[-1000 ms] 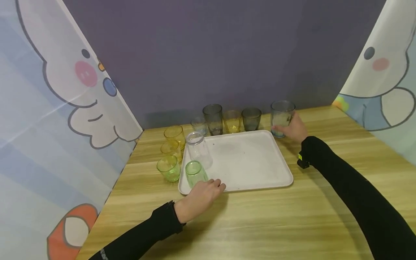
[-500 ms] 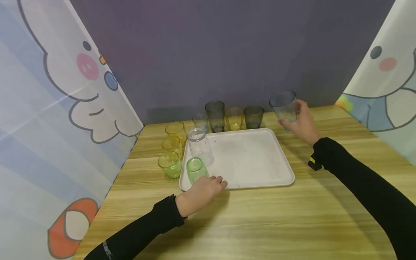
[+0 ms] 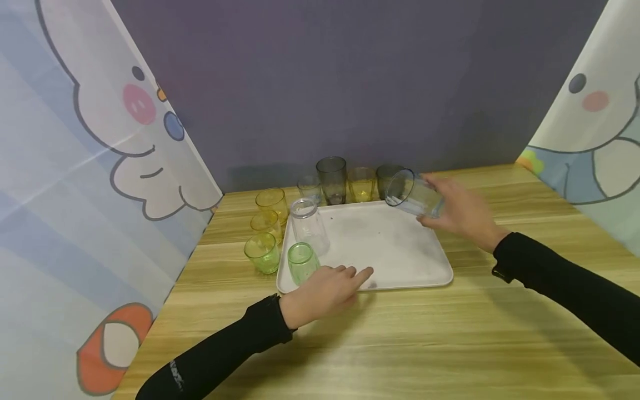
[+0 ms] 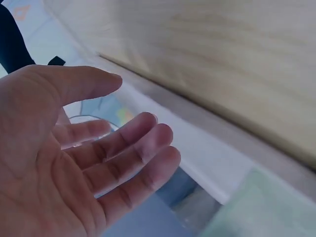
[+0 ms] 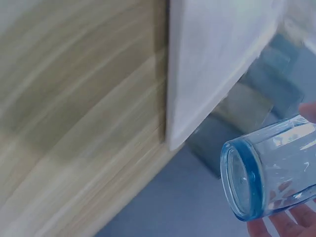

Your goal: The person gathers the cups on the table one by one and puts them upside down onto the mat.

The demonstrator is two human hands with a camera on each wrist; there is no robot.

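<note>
**Tipped blue glass over the far right corner of the tray**

Our right hand [image 3: 460, 214] grips the pale blue glass [image 3: 412, 194], fingers curled round its base end, and holds it in the air above the far right corner of the white tray [image 3: 430, 266]. The glass lies nearly on its side: its long axis runs from the hand out toward our left, with the open mouth leading and the thick base nearest the palm. In the right wrist view the base of the glass [image 5: 261, 177] faces the camera, and the tray corner [image 5: 197, 98] sits below and beyond it, apart from the glass.

From the right hand, the bare middle of the tray lies down and to the left. We judge the mouth has to swing further down before the glass can stand upside down like the clear glass [image 3: 309, 225] and the small green glass [image 3: 301, 262] at the tray's left end.

Our left hand [image 3: 327, 289] rests open at the near edge of the tray, fingers spread and relaxed, holding nothing. The green glass stands just beyond its knuckles, close but, as far as we can tell, not touched. The right hand is the one carrying the glass, and the left is well apart from it, across the tray.
</note>
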